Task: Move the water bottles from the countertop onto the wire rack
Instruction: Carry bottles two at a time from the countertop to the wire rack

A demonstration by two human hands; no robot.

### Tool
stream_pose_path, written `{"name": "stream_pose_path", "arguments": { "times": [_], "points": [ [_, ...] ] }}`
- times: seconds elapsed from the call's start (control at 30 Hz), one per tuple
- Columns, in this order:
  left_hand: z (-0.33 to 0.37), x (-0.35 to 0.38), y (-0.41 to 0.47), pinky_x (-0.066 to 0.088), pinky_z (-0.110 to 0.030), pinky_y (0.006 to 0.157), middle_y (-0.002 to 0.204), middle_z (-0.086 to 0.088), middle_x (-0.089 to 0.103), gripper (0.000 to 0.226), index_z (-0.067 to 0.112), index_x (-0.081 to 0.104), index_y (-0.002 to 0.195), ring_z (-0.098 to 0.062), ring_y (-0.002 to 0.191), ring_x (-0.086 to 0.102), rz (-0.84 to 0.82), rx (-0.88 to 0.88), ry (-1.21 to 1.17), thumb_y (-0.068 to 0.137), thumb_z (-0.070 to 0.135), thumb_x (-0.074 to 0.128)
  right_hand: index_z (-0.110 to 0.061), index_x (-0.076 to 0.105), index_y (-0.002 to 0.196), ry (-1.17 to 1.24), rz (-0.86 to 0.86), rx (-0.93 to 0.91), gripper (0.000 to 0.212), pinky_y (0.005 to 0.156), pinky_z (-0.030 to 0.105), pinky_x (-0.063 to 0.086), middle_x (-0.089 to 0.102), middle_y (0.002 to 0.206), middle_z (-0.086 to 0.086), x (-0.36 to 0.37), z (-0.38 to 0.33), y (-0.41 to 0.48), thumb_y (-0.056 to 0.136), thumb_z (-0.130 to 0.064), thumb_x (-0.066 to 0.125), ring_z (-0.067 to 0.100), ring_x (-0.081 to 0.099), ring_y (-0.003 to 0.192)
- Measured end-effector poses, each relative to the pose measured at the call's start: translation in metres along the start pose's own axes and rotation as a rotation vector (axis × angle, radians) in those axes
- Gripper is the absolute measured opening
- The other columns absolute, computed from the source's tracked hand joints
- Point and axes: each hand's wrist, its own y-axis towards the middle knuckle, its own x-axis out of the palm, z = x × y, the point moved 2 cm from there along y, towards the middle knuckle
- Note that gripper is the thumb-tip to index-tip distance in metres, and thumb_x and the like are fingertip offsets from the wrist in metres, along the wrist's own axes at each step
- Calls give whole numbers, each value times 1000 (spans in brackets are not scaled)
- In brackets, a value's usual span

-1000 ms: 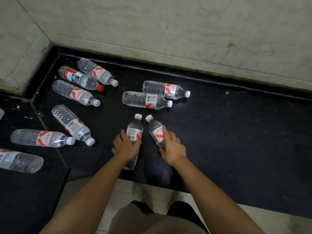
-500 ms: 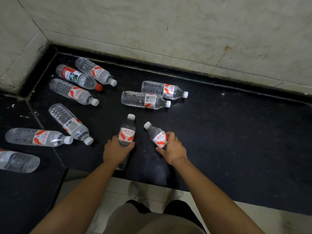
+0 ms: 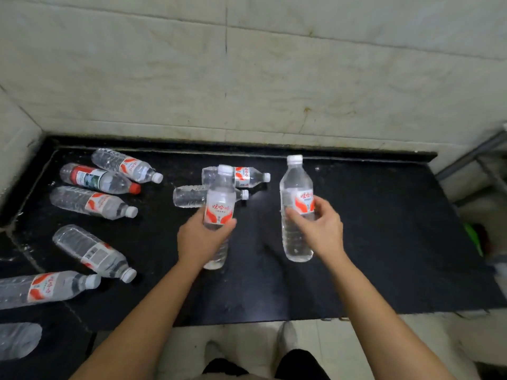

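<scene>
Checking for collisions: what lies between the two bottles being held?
Nothing in the head view: only bare black countertop shows between the left hand's bottle and the right hand's bottle.

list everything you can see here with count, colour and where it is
held water bottles: 2, clear with white caps and red-white labels, upright above the countertop, one in the left hand, one in the right hand
lying water bottles: 8, clear, on the countertop, left and centre; seven white-capped or cap unseen, e.g., one red-capped; the lowest-left one is cut off by the frame
countertop: 1, black, along the wall
wall: pale marbled tiles, behind
metal frame: grey, far right edge, possibly the rack
shoes: 2, pale, on the floor below
left hand: closed on its bottle
right hand: closed on its bottle
</scene>
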Motion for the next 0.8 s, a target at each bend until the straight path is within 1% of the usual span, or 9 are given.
{"name": "stream_pose_path", "arguments": {
  "times": [0.1,0.17,0.23,0.27,0.4,0.47,0.57,0.67,0.8],
  "points": [
    [66,10,2,51,-24,72,82,21,69,45,36,66,96,3,79,66,23,144,-107,66,69,71,-32,70,105,151,174,-25,43,82,30,59,74,92,-16,-48,-14,-5,67,-43,87,-2,70,83],
    [108,17,-7,50,-15,70,80,28,70,43,40,64,93,10,79,66,21,228,-205,65,73,67,-29,71,112,201,251,-54,49,85,36,60,75,100,-8,-81,-18,-13,68,-42,87,8,72,91],
    [149,24,-24,44,-5,67,80,41,65,38,46,60,89,18,80,63,23,319,-255,64,74,68,-29,69,119,237,312,-96,57,88,38,60,74,106,-6,-117,-16,-24,68,-44,89,10,72,96],
    [169,29,-34,44,-5,67,81,43,64,38,47,60,89,19,81,62,25,366,-264,64,74,69,-30,69,121,257,335,-120,58,88,38,60,74,107,-7,-135,-14,-30,68,-43,90,9,72,96],
    [235,62,-88,57,-31,80,86,29,71,43,42,65,95,3,86,69,42,494,-330,67,74,70,-31,70,123,338,424,-177,61,90,40,60,74,111,-4,-209,2,-52,67,-40,93,9,74,96],
    [264,87,-121,58,-35,82,86,30,71,37,46,63,91,2,86,70,18,539,-377,69,74,70,-29,69,125,361,489,-198,62,90,39,60,73,114,-3,-250,18,-62,68,-40,93,8,73,97],
    [300,135,-175,59,-41,86,91,20,75,41,37,67,96,-4,89,72,-41,568,-467,72,69,72,-22,65,129,354,596,-210,70,89,34,59,72,117,-5,-315,54,-77,68,-41,93,3,71,97],
    [333,192,-234,59,-40,86,92,21,75,38,34,68,96,-2,89,72,-96,582,-509,73,64,74,-19,63,130,359,637,-202,74,90,35,59,71,119,-5,-382,101,-91,65,-42,92,2,71,96],
    [380,268,-308,58,-34,84,91,25,74,34,37,67,92,2,87,71,-148,622,-513,71,64,74,-27,63,123,345,702,-192,72,86,34,60,70,114,-11,-471,160,-108,58,-50,85,-3,70,92]
  ]
}}
